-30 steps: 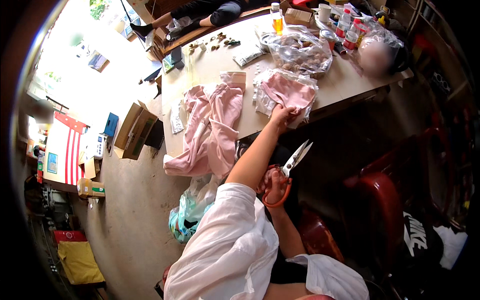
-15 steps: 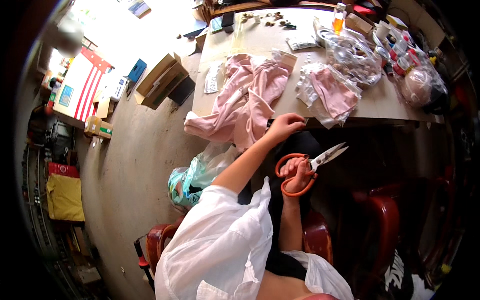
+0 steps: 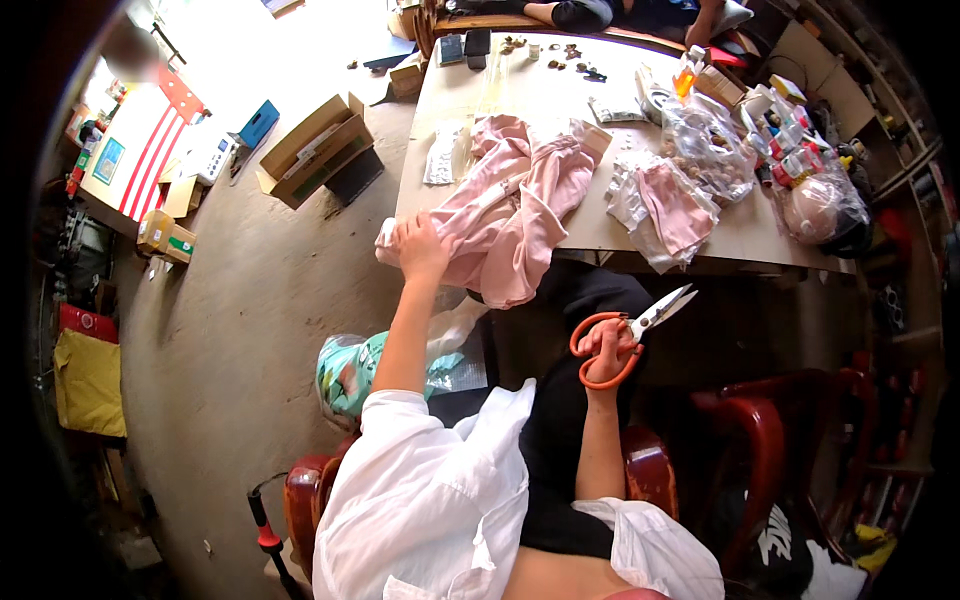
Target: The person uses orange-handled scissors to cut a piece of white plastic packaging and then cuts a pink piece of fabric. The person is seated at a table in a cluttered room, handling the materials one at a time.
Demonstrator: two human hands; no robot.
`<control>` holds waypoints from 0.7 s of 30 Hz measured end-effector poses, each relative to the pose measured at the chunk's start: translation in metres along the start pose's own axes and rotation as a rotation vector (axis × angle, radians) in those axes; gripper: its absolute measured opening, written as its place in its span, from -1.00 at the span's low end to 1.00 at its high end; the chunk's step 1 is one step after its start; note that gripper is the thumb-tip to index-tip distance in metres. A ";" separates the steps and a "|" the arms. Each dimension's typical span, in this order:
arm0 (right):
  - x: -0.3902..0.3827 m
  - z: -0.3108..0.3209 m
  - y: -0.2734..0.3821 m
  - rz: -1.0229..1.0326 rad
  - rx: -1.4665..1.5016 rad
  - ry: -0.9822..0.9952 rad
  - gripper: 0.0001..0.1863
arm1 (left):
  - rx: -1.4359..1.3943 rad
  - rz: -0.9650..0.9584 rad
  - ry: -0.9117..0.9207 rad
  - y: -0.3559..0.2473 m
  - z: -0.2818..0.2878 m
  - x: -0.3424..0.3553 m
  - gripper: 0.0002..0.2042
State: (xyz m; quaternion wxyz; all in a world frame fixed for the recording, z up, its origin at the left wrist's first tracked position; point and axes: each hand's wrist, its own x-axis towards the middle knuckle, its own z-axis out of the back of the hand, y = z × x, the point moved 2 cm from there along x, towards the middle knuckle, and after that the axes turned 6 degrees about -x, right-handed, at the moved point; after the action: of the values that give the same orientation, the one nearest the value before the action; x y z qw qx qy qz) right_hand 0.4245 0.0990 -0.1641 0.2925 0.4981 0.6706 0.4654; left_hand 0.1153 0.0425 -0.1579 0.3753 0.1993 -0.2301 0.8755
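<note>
My left hand [image 3: 420, 248] is at the near left end of a pink garment [image 3: 500, 205], its fingers closed over the cloth. The garment lies crumpled on the pale table [image 3: 430, 110], with its front part draped over the near edge. My right hand [image 3: 608, 345] is above my lap, closed around the orange handles of a pair of scissors [image 3: 655, 312]. The scissor blades point up and to the right, slightly parted, touching nothing. To the right, a folded pink cloth [image 3: 677, 210] lies on clear plastic wrapping at the table edge.
Plastic bags [image 3: 705, 150] and bottles crowd the table's right side. Small dark pieces [image 3: 575, 65] lie at the back, near another person [image 3: 580, 14]. Left of the table stands an open cardboard box [image 3: 320, 150]. A teal-patterned bag [image 3: 350, 375] is on the floor beside my chair [image 3: 650, 465].
My left hand has moved left, from above the table edge onto the garment's left end. My right hand still holds the scissors, and the whole view has shifted slightly.
</note>
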 end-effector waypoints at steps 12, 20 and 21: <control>0.002 -0.015 -0.003 -0.057 -0.330 0.015 -0.75 | -0.496 0.048 -0.108 -0.055 0.030 -0.024 -0.74; -0.006 -0.011 -0.012 -0.125 -0.282 0.020 -0.76 | -0.928 -0.353 0.275 -0.158 -0.071 0.000 -0.58; -0.008 -0.008 -0.012 -0.130 -0.271 0.041 -0.76 | -0.826 -0.254 0.133 -0.163 -0.084 0.010 -0.54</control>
State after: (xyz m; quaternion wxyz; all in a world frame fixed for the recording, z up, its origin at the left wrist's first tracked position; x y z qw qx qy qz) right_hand 0.4160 0.0876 -0.1727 0.3730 0.4000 0.6384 0.5416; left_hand 0.2157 0.1940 -0.1797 0.5424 0.0021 -0.5100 0.6677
